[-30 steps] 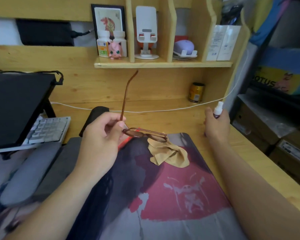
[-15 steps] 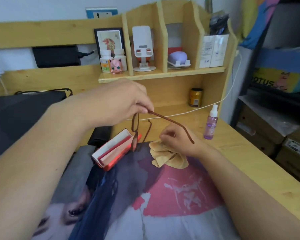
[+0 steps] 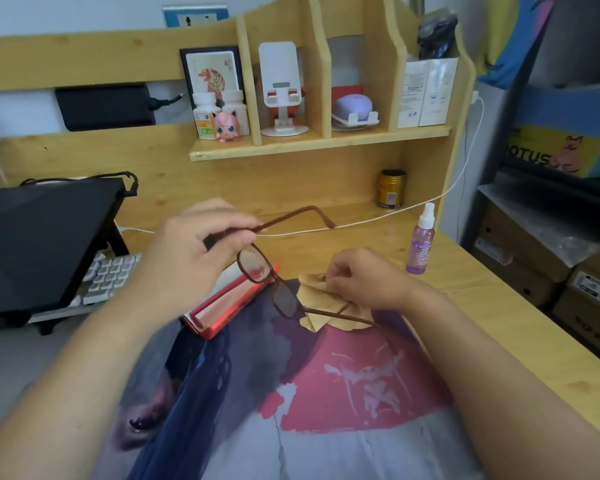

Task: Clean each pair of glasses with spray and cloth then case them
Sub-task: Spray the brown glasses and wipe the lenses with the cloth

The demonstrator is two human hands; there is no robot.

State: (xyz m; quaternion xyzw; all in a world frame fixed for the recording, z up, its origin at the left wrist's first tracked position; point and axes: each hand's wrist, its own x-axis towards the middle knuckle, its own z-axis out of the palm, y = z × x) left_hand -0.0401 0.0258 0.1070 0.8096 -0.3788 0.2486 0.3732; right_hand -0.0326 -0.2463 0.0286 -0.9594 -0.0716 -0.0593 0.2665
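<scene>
One brown-framed glasses (image 3: 269, 282) pinched in left hand (image 3: 194, 251), temples unfolded; right hand (image 3: 364, 278) pinching tan cloth (image 3: 321, 315).

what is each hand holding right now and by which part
The left hand holds the brown glasses by one temple arm, near the hinge. The right hand pinches the tan cloth at its upper edge.

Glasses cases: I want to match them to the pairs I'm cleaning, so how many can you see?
1: an open red case lies on the desk mat, below the left hand holding the glasses. Others may be hidden behind the arms.
</scene>
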